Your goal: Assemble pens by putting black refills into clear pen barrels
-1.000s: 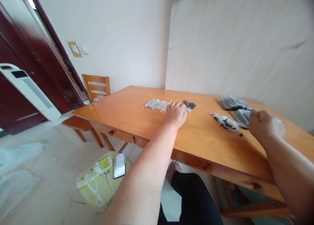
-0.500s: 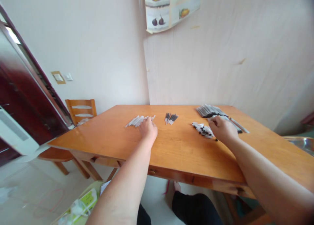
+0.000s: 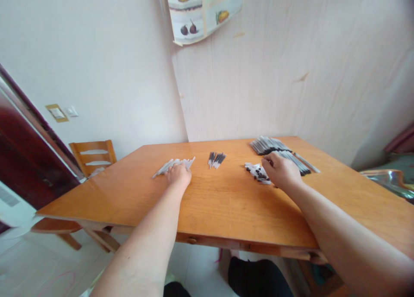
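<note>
My left hand (image 3: 179, 175) lies on the near end of a row of thin white tubes (image 3: 168, 166) on the wooden table (image 3: 226, 206), its fingers curled down over them. My right hand (image 3: 280, 170) rests at the right edge of a small heap of white and black caps (image 3: 255, 172), fingers bent in a pinch; what they hold is hidden. A little bundle of dark thin sticks (image 3: 216, 159) sits between the two hands. Behind my right hand a large pile of grey pens (image 3: 273, 146) spreads toward the wall.
The table stands in a room corner, walls close behind it. A fruit poster (image 3: 202, 12) hangs above. A wooden chair (image 3: 92, 156) stands at the table's left end, beside a dark red door (image 3: 19, 159). A shiny metal object (image 3: 386, 180) lies far right.
The view has swung up and to the right. My left hand has slid left off the dark sticks onto the white tubes. My right hand has come down onto the caps heap.
</note>
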`<act>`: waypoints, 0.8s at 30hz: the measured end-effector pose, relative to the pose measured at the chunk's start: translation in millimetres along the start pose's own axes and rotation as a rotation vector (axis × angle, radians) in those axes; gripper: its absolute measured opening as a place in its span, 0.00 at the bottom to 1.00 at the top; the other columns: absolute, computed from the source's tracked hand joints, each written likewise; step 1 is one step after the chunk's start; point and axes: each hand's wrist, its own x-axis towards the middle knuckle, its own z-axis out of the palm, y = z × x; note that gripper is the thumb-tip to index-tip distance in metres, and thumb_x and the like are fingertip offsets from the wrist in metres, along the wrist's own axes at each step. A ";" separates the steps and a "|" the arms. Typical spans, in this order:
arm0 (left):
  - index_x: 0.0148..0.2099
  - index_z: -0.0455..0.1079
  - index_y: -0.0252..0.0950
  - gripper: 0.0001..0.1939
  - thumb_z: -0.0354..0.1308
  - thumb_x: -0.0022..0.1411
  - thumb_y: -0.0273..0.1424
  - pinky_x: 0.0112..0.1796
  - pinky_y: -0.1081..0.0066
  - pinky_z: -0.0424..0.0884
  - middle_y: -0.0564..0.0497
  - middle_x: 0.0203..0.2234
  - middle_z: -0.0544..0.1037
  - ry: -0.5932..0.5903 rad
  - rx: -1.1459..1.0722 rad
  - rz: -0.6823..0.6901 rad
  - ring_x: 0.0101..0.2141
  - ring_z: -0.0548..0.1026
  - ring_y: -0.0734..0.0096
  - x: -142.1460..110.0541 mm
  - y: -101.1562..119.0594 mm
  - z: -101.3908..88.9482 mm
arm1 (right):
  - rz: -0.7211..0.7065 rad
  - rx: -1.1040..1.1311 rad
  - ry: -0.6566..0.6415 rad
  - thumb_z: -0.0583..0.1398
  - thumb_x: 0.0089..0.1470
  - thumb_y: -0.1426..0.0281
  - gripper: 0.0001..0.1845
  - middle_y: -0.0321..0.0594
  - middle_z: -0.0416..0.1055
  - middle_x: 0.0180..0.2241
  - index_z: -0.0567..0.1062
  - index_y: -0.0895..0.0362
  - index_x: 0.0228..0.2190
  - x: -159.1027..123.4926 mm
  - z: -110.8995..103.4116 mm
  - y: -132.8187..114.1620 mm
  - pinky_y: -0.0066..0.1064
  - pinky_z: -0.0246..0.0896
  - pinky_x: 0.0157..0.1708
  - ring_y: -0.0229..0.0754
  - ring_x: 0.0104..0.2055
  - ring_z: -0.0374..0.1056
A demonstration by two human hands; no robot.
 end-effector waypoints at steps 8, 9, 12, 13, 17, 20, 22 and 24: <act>0.45 0.73 0.40 0.17 0.51 0.59 0.42 0.48 0.51 0.60 0.41 0.48 0.74 0.064 0.013 0.045 0.51 0.66 0.48 4.6 8.2 0.7 | -0.006 0.025 0.015 0.48 0.59 0.58 0.19 0.41 0.77 0.32 0.74 0.53 0.35 0.8 0.3 -4.0 0.30 0.46 0.26 0.44 0.32 0.69; 0.45 0.73 0.40 0.17 0.51 0.59 0.41 0.49 0.51 0.60 0.41 0.48 0.74 0.070 0.014 0.050 0.51 0.66 0.48 5.3 10.1 0.9 | -0.004 0.028 0.014 0.48 0.59 0.58 0.19 0.41 0.76 0.32 0.74 0.53 0.35 1.1 0.6 -4.0 0.30 0.46 0.26 0.44 0.33 0.69; 0.45 0.74 0.39 0.16 0.52 0.58 0.39 0.48 0.52 0.61 0.40 0.47 0.74 0.058 0.007 0.041 0.50 0.67 0.49 7.2 16.6 1.9 | 0.008 0.033 0.005 0.48 0.59 0.58 0.18 0.40 0.76 0.31 0.75 0.52 0.35 1.8 1.6 -3.2 0.30 0.46 0.26 0.44 0.32 0.69; 0.45 0.74 0.39 0.16 0.52 0.58 0.39 0.48 0.52 0.61 0.40 0.47 0.75 0.051 0.002 0.031 0.50 0.68 0.49 7.7 19.0 2.1 | 0.011 0.032 0.006 0.48 0.59 0.57 0.18 0.40 0.76 0.31 0.75 0.52 0.35 2.0 1.7 -2.8 0.30 0.46 0.26 0.44 0.32 0.69; 0.43 0.74 0.38 0.15 0.53 0.58 0.37 0.48 0.51 0.60 0.39 0.43 0.77 0.015 -0.020 -0.015 0.49 0.69 0.48 8.9 26.1 -0.2 | 0.019 0.027 0.029 0.48 0.59 0.57 0.18 0.41 0.76 0.31 0.74 0.52 0.35 3.3 1.6 -1.2 0.30 0.46 0.26 0.44 0.32 0.68; 0.41 0.74 0.37 0.16 0.51 0.59 0.40 0.44 0.52 0.63 0.38 0.40 0.78 0.003 -0.082 -0.030 0.45 0.73 0.46 9.8 26.7 -5.9 | 0.011 0.037 0.042 0.48 0.59 0.58 0.18 0.41 0.76 0.31 0.74 0.53 0.35 4.7 1.7 0.1 0.30 0.47 0.27 0.43 0.32 0.68; 0.39 0.73 0.37 0.16 0.51 0.59 0.42 0.39 0.56 0.65 0.38 0.37 0.78 0.003 -0.181 -0.052 0.41 0.75 0.48 11.1 24.9 -11.0 | 0.009 0.039 0.037 0.49 0.58 0.59 0.17 0.41 0.75 0.30 0.74 0.53 0.33 5.8 2.1 0.9 0.29 0.47 0.28 0.43 0.32 0.67; 0.37 0.71 0.38 0.14 0.54 0.57 0.42 0.35 0.60 0.66 0.39 0.34 0.78 0.049 -0.314 -0.081 0.37 0.76 0.50 13.2 23.2 -16.5 | 0.005 0.039 0.012 0.50 0.58 0.60 0.17 0.41 0.75 0.29 0.74 0.54 0.31 7.0 2.3 1.7 0.29 0.46 0.27 0.42 0.31 0.66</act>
